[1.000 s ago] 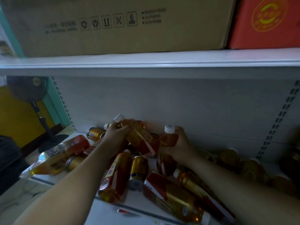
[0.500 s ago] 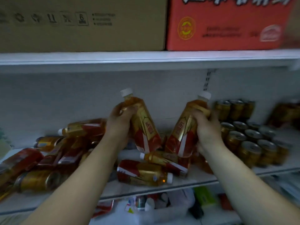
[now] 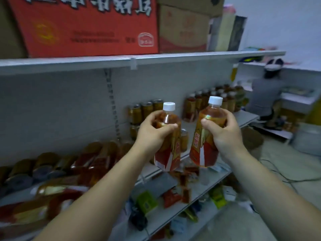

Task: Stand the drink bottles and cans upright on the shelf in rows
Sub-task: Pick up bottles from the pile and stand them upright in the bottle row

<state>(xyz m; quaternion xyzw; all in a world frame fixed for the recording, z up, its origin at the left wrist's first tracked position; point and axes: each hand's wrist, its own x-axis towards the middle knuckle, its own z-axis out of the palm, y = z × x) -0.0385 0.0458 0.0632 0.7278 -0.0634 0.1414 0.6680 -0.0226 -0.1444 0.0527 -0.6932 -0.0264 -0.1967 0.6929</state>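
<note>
Mid-frame, before the white shelf [image 3: 245, 119], my left hand [image 3: 152, 134] curls its fingers round the left bottle [image 3: 171, 153] and my right hand [image 3: 224, 134] round the right bottle [image 3: 201, 150], both upright. I see standing cans [image 3: 147, 108] behind, toppled bottles [image 3: 52, 171] lower left, and a red carton [image 3: 86, 26] upper left.

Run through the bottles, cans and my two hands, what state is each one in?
left hand: grips the left bottle
right hand: grips the right bottle
left bottle: capped, held in the air, roughly upright
right bottle: capped, held in the air, roughly upright
standing cans: upright in rows
standing bottles: capped, upright in rows
pile of bottles and cans: lying on their sides
</note>
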